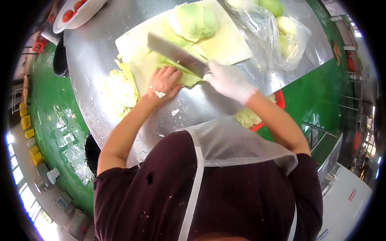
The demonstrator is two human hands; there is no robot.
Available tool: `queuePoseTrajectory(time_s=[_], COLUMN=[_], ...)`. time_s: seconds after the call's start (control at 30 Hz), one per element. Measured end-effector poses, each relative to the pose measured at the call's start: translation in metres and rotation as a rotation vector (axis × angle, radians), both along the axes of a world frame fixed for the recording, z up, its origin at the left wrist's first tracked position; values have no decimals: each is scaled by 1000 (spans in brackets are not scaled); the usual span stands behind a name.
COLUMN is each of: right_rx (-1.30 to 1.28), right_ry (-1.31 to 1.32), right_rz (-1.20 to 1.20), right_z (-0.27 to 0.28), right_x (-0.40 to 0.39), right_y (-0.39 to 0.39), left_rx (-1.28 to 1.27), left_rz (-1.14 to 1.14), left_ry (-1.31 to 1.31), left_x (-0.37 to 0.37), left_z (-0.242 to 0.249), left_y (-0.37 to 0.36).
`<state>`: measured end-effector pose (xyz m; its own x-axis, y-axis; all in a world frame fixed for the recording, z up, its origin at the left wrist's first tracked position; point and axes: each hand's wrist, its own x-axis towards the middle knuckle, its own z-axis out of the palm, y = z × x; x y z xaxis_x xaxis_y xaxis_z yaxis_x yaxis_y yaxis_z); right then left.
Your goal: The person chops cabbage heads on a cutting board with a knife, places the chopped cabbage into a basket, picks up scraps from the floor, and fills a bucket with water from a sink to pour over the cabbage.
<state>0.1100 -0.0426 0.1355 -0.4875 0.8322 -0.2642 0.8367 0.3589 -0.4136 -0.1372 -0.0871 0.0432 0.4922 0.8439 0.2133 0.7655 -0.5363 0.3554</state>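
Note:
My right hand [229, 82], in a white glove, is closed round the handle of a wide-bladed kitchen knife [173, 51]. The blade reaches up and left across the cutting board [132, 44], just above some green cabbage leaves [189, 79]. My bare left hand [164, 83] presses those leaves down at the board's near edge, its fingers together and close to the blade. A small white scrap sticks to the back of it. Behind the knife, a cut piece of cabbage [193, 22] rests on the board. Shredded cabbage [118, 90] is heaped to the left of my left hand.
A white basket [86, 14] with tomatoes stands at the back left of the steel table [92, 52]. A clear plastic bag [273, 38] with cabbages lies back right. Below the table's right edge is a red container [279, 100] with cut cabbage, partly hidden by my right arm.

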Motion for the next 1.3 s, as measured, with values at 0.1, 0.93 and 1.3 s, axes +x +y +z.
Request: queuePoseTrajectory(time_s=[0.1, 0.93, 1.3], right_rx=[98, -20, -31], right_ry=[161, -234, -234], right_rz=[-173, -71, -151], right_z=[23, 11, 42], right_x=[25, 19, 11], right_y=[-8, 5, -4], left_rx=[41, 57, 136], left_rz=[-169, 528, 522], left_ry=[244, 37, -77], left_x=[-7, 33, 34], left_z=[12, -20, -25], left_y=[30, 26, 18])
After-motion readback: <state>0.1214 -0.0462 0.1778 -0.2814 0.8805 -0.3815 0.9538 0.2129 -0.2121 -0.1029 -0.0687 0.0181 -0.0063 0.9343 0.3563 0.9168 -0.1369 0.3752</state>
